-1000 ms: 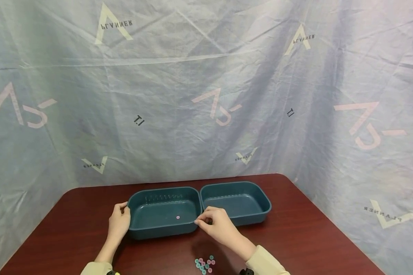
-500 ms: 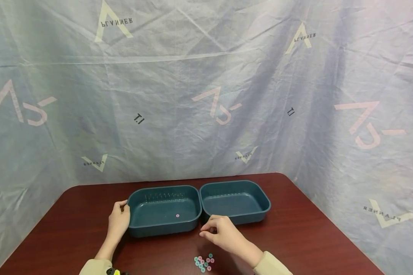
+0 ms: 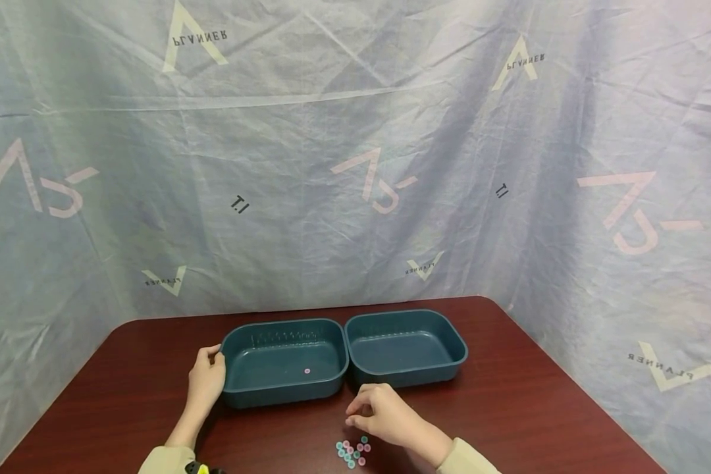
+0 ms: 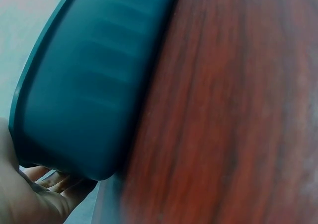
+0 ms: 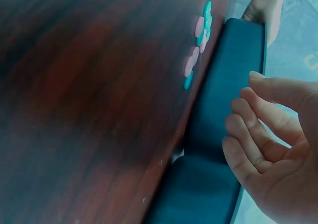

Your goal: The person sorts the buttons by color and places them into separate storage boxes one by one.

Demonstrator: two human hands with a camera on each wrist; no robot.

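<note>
My left hand point(image 3: 206, 376) holds the left end of a dark teal plastic bin point(image 3: 281, 394), its fingertips at the rim. In the left wrist view, the fingers point(image 4: 64, 186) lie against the bin's end wall. One small pink button point(image 3: 307, 371) lies on the floor of that bin. My right hand point(image 3: 385, 415) hovers just above a loose cluster of pink and teal buttons point(image 3: 349, 451) on the table. In the right wrist view its thumb and loosely bent fingers stand apart, with nothing between them.
A second teal bin point(image 3: 409, 380) stands directly right of the first, their ends side by side. Both rest on a dark red wooden table point(image 3: 527, 408). A grey printed cloth point(image 3: 308, 250) hangs behind and at the sides.
My right hand has drawn back from the left bin's front right corner toward the buttons, and its thumb and finger have parted. The left hand stays at the bin.
</note>
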